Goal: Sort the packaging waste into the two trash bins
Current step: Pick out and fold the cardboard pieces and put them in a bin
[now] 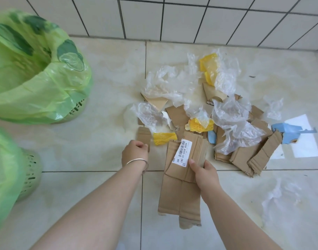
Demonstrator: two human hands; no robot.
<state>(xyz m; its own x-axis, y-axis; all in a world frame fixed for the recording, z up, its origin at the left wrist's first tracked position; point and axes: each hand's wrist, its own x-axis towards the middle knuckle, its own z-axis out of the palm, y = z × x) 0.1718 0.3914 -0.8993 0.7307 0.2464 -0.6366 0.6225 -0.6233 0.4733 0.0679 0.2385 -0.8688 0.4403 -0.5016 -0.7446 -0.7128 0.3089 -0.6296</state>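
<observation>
Upper bin: mostly under its green liner, left side cut by frame edge; only a bit of slotted base shows. Lower bin: same, liner cut at left and bottom edges. Right hand: fingers tucked behind the cardboard strip, thumb only visible. Label: small print too tiny to read. Left hand: fingers curled, tips hidden. Cardboard scraps partly buried under clear plastic film. Both forearms run off the bottom edge.

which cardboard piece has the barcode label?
The long flattened cardboard piece held by the right hand; its white barcode label sits by the thumb. The other cardboard scraps show none.
</observation>
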